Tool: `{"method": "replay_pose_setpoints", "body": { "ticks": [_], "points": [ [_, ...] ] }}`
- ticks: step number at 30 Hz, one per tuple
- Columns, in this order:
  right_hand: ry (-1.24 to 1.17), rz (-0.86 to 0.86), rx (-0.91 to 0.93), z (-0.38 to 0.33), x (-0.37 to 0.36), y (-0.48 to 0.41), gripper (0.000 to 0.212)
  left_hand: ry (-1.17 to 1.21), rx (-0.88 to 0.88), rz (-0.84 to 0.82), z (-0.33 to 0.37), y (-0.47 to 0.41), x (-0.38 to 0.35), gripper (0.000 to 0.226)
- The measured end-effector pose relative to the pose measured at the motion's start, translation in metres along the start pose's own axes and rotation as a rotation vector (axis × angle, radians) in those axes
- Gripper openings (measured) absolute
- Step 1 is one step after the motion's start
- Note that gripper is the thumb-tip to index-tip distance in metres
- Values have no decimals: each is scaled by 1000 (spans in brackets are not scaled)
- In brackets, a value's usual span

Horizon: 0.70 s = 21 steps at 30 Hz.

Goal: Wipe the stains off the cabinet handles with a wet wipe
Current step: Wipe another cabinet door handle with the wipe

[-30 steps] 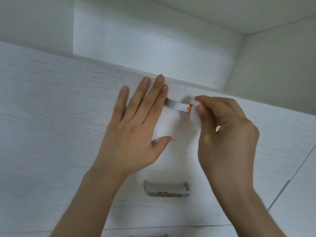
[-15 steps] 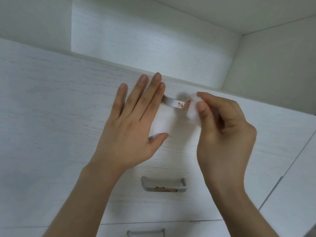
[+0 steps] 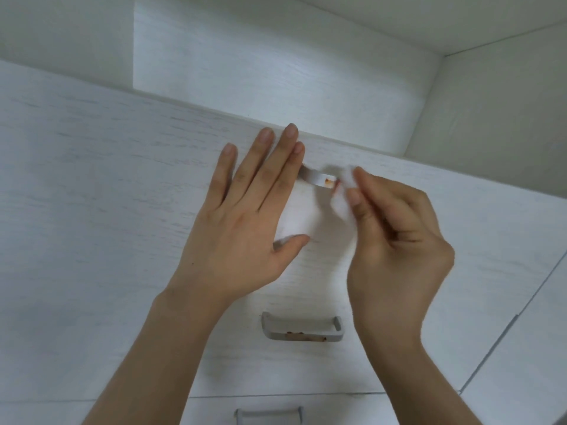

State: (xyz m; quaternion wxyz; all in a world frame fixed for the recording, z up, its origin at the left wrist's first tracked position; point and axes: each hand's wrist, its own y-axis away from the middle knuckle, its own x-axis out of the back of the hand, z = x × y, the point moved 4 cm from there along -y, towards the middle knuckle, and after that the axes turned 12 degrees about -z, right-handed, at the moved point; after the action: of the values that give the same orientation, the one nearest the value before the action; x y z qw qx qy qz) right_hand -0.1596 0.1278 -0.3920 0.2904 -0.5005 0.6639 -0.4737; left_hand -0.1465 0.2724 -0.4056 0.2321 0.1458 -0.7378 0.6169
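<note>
Wet wipe (image 3: pixel 344 197): small white wad, centre of frame slightly right, set against the right end of the visible stretch of the top handle (image 3: pixel 316 178). Motion blur there, so contact between wipe and handle cannot be confirmed. Top handle is a pale grey bar standing off the white wood-grain drawer front (image 3: pixel 107 194). An orange-brown stain (image 3: pixel 329 183) sits on its face just left of the wipe, and a faint reddish tint shows at the wipe's near edge. Right hand (image 3: pixel 395 250): thumb and forefinger pinch the wipe, the remaining fingers are curled in toward the palm, and the wrist enters from the lower right of frame. Left hand (image 3: pixel 242 228): flat on the drawer front, fingers straight and close together, thumb spread to the right, grasping nothing. Its forefinger covers the left end of the top handle. A brighter white patch lies between that thumb and forefinger, nature not discernible. Middle handle (image 3: pixel 302 332): lower centre, grey, same drawer front, with rusty-orange specks (image 3: pixel 296 333) along its lower front edge, untouched by either hand. Below a horizontal seam, the lowest handle (image 3: pixel 268 413) is cut off by the bottom edge of frame. Upper half of frame: an open white recess (image 3: pixel 276 62) above the drawer front, with a plain side panel (image 3: pixel 497 102) at upper right.
</note>
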Motion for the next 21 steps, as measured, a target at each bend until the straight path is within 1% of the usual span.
{"method": "replay_pose_setpoints", "body": {
  "ticks": [2, 3, 8, 11, 19, 21],
  "points": [
    [-63, 74, -52, 7, 8, 3, 23, -2, 6, -7, -1, 1, 0, 92],
    [-73, 85, -57, 8, 9, 5, 23, -1, 5, -9, 0, 0, 0, 92],
    [-27, 13, 37, 2, -7, 7, 26, 11, 0, 5, -1, 0, 0, 92],
    [-42, 52, 48, 4, -7, 7, 26, 28, -8, 14, -2, 1, 0, 91],
    [-37, 26, 3, 2, -7, 9, 20, 48, 1, 33, -3, 1, 1, 91],
    [-54, 65, -21, 3, -5, 10, 20, 42, -4, 27, -4, 1, 1, 91]
  ]
}}
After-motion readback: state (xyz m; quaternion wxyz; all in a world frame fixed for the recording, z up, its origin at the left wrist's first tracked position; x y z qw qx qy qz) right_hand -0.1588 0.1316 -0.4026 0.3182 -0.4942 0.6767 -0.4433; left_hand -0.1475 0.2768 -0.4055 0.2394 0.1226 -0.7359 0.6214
